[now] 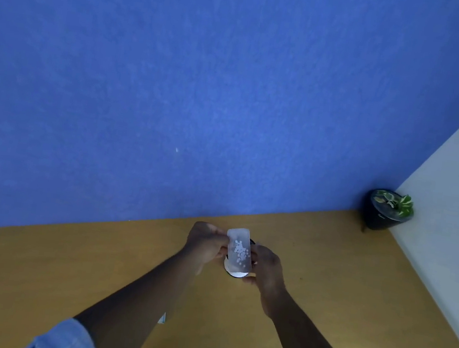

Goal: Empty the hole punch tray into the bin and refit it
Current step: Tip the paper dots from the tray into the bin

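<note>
A clear plastic hole punch tray point(238, 248) with several white paper dots lying in it is held above the wooden desk, near the blue wall. My left hand point(205, 242) grips its left edge. My right hand point(266, 263) holds its right and lower side. Under the tray's lower end shows a round dark object with a white face point(236, 274), mostly hidden; I cannot tell whether it is the punch body. No bin is in view.
The wooden desk point(326, 274) runs along a blue partition wall point(203, 97). A dark pot with a green and white plant point(387, 210) stands in the far right corner by a white wall point(458, 204). A small white scrap point(162, 318) lies beside my left forearm.
</note>
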`<move>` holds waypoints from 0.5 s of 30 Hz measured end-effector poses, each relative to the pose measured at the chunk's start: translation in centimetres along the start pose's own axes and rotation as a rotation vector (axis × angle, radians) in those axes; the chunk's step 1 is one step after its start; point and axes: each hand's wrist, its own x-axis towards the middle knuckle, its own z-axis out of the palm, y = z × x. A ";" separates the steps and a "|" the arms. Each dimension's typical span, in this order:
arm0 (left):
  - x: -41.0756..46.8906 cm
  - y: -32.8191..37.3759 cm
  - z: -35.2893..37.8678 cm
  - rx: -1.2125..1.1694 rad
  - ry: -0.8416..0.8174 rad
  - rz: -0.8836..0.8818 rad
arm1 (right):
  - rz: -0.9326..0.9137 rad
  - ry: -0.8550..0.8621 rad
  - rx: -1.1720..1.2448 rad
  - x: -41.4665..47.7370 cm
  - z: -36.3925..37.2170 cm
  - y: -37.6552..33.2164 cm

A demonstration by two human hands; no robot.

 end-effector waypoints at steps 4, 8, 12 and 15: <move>1.8 0.2 0.4 0.046 0.007 0.028 | -0.156 0.038 -0.120 1.5 -0.6 -0.2; 3.4 0.3 0.8 0.088 0.024 0.053 | -0.273 0.046 -0.325 2.9 -1.2 0.4; 4.3 0.0 1.2 0.209 0.076 0.142 | -0.239 0.100 -0.621 3.6 -1.4 1.0; 4.6 -0.6 1.4 0.316 0.089 0.230 | -0.230 0.121 -0.712 4.0 -1.5 1.4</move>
